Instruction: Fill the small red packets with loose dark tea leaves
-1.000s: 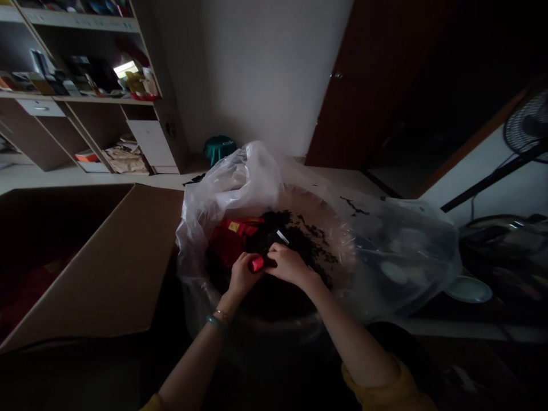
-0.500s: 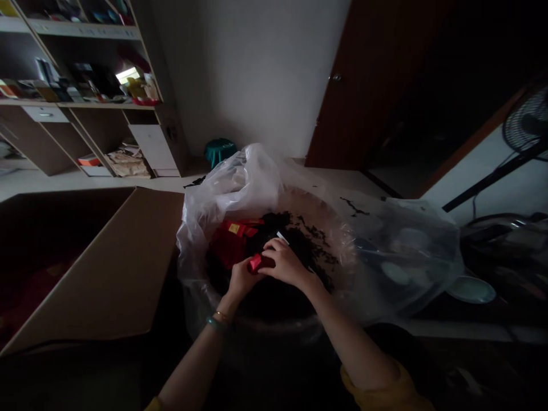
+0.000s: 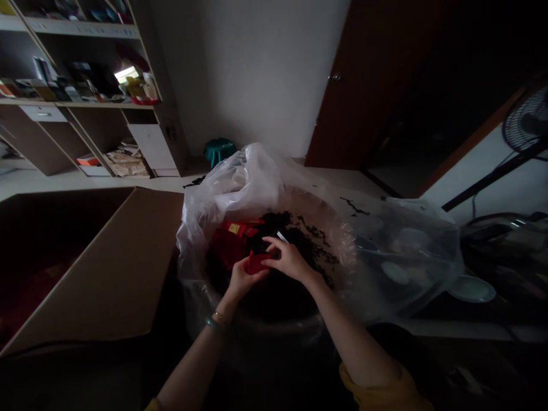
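My left hand (image 3: 243,279) grips a small red packet (image 3: 257,264) from below, and my right hand (image 3: 291,260) pinches its other end. Both hands are held over a dark heap of loose tea leaves (image 3: 299,242), which looks like it lies inside a wide round container lined with a clear plastic bag (image 3: 240,182). Next to my left hand, a mound of red packets (image 3: 229,244) rests on the leaves. A thin white strip (image 3: 282,236) sticks out just beyond my right fingers. The container's lower part is lost in shadow.
A large open cardboard box (image 3: 98,268) stands to the left of the bag. Behind are shelves with packaging (image 3: 81,97), a teal stool (image 3: 220,152) and a brown door (image 3: 368,85). To the right are a fan (image 3: 526,123) and a pale plate (image 3: 471,289).
The red packet has turned and now lies more crosswise between my hands. My right fingers have shifted along it, and my left hand has risen slightly.
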A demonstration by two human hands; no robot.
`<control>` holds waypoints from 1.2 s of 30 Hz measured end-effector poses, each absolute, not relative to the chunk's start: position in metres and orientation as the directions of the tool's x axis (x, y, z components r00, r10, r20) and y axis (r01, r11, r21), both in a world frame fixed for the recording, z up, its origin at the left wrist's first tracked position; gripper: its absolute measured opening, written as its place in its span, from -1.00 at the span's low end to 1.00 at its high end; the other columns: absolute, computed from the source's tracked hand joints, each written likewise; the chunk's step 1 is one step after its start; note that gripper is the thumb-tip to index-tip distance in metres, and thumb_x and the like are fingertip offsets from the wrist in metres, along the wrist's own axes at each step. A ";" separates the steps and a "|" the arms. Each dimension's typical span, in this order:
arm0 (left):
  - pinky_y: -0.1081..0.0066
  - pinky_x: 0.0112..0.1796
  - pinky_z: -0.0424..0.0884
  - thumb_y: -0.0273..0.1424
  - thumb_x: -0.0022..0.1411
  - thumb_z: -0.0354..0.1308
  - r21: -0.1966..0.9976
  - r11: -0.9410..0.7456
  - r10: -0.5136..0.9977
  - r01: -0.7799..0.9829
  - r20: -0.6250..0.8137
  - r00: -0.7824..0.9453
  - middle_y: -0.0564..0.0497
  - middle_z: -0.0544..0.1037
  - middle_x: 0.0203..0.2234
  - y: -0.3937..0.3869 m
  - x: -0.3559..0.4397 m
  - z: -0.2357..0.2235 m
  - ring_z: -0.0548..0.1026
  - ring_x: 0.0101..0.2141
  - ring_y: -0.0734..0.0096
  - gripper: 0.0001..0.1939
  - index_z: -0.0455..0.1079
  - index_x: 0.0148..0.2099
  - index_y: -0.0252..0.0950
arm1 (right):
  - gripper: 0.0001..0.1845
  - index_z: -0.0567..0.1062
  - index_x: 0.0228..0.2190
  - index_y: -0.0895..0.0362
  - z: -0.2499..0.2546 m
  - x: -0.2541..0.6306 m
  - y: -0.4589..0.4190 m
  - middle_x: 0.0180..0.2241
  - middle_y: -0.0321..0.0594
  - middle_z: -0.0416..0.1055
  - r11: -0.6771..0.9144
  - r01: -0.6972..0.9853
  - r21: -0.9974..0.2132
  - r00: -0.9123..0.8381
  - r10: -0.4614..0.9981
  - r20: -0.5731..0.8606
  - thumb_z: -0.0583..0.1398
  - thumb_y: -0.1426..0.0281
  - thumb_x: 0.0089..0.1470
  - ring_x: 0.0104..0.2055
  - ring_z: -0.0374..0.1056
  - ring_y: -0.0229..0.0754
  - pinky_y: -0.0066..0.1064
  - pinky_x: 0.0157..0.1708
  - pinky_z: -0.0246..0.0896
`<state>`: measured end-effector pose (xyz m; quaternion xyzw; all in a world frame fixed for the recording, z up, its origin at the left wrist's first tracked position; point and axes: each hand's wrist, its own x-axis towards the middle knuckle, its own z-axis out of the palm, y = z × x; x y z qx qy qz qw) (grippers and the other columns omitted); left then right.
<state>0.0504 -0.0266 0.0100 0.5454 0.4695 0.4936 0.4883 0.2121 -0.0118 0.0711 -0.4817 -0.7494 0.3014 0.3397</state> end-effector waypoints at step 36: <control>0.55 -0.52 0.25 -0.31 -0.35 0.45 0.993 0.096 0.908 0.071 -0.116 0.404 0.16 0.40 -0.60 -0.028 0.050 0.010 0.32 -0.57 0.58 -0.49 0.32 -0.34 -0.38 | -0.51 0.48 -0.59 0.12 0.066 0.193 -0.001 -0.62 -0.32 0.40 0.375 0.789 -0.488 -0.326 0.927 0.184 0.11 0.00 0.10 -0.55 0.22 -0.33 -0.48 -0.49 -0.08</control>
